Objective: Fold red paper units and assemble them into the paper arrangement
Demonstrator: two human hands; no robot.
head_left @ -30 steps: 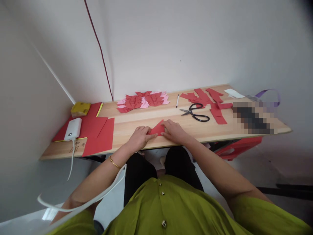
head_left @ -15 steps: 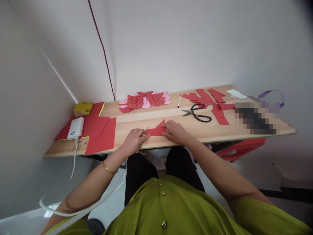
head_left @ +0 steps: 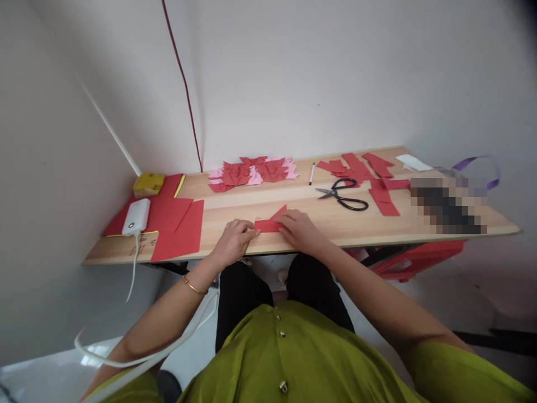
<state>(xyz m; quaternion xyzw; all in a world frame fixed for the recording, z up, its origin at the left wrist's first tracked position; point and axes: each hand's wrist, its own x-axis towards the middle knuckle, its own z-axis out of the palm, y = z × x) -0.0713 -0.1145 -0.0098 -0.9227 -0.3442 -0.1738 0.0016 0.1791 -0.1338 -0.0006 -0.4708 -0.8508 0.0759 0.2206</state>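
A small folded red paper piece (head_left: 269, 224) lies flat near the front edge of the wooden table (head_left: 293, 201). My left hand (head_left: 232, 240) rests at its left end, fingertips pressing on the paper, fingers curled. My right hand (head_left: 298, 229) covers its right part and presses it down with fingers together. A pointed corner of the paper sticks up between the hands.
Folded red and pink paper shapes (head_left: 251, 170) lie at the back. Black scissors (head_left: 344, 196), a pen (head_left: 311, 173) and red paper strips (head_left: 369, 173) are to the right. Red sheets (head_left: 176, 224), a white power bank (head_left: 136, 216) with cable and a yellow block (head_left: 148, 183) sit left.
The red piece looks flatter and narrower than before, its triangular top lower. Both hands stay on it with small finger shifts. The camera view has drifted slightly.
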